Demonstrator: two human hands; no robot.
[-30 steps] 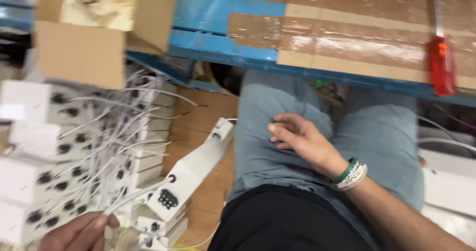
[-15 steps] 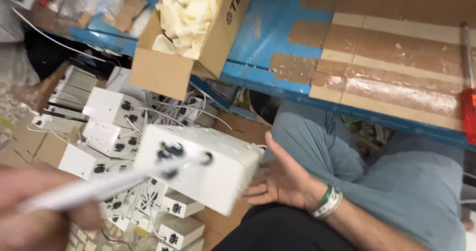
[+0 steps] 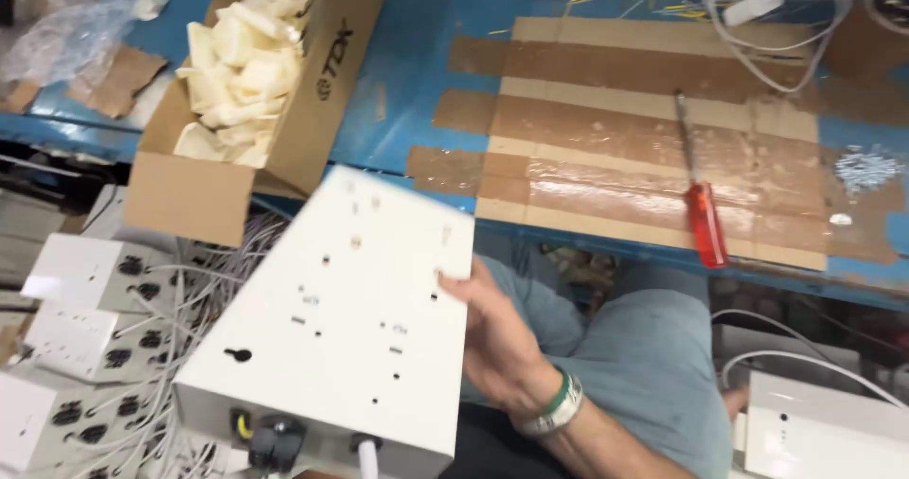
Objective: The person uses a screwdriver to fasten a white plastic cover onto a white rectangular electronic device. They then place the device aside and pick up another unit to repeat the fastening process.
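Held above the lap: one white metal power-strip housing [image 3: 341, 328], underside up, long and boxy, slightly blurred. Dotted with small holes and slots, one keyhole mounting slot near the lower end; black fittings and a white cord stub at the end face. Gripped along its right edge by the right hand [image 3: 492, 337], fingers curled onto the panel, green-and-white band at the wrist. Left hand out of view. Below left, a pile of at least four white socket strips [image 3: 85, 346] tangled in white cords. On the blue desk [image 3: 417, 81]: one red-handled screwdriver [image 3: 703, 216] on taped cardboard, one open cardboard box [image 3: 284, 110] of pale foam pieces, one small scatter of screws [image 3: 866, 168].
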